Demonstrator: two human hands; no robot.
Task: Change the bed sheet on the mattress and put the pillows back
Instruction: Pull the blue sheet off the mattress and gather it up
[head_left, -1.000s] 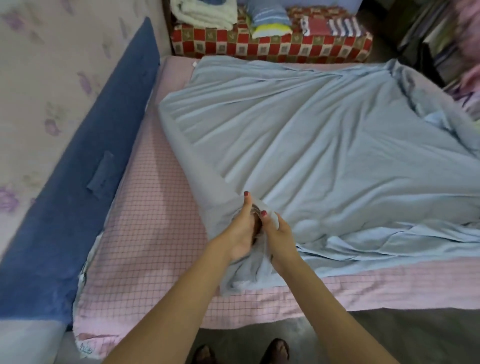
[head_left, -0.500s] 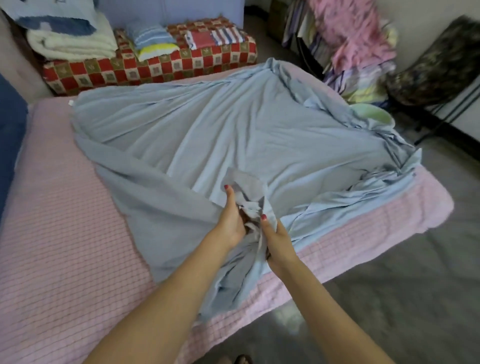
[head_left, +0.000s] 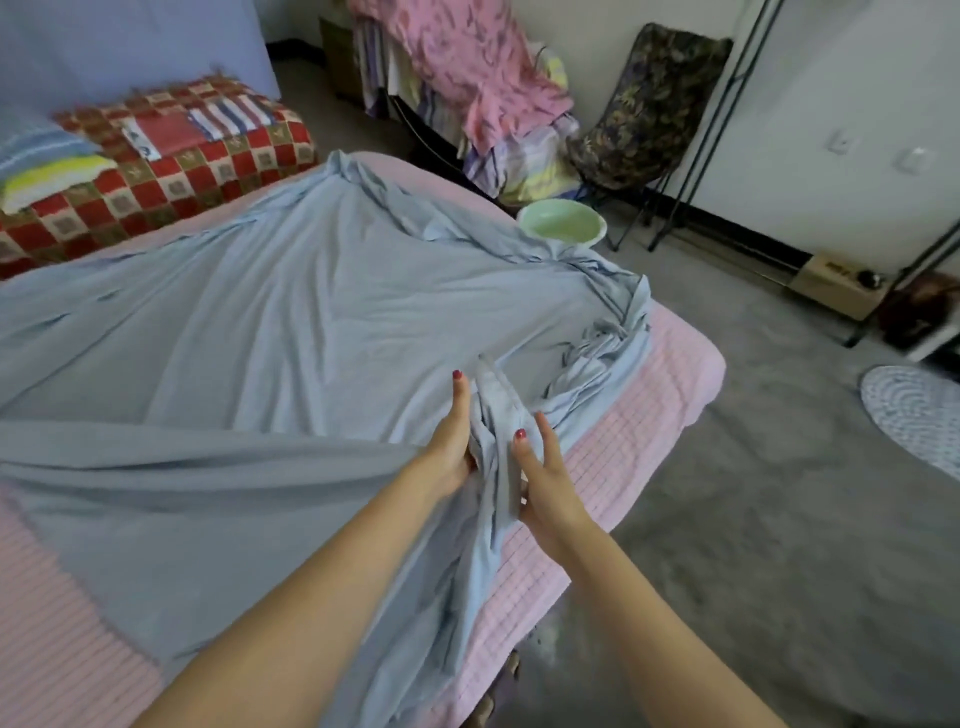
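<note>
Midway through spreading, left hand (head_left: 451, 441) and right hand (head_left: 545, 480) clamp the bunched blue sheet (head_left: 291, 322); next, likely drawing it across the pink mattress (head_left: 670, 374).

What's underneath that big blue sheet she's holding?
Under the blue sheet lies a pink checked mattress cover, showing along the near edge and right corner. Both hands bunch the sheet's edge. Whatever lies beneath the sheet's middle is covered.

Pale blue sheet (head_left: 291, 332) lies rumpled across pink checked mattress (head_left: 639, 415).
</note>
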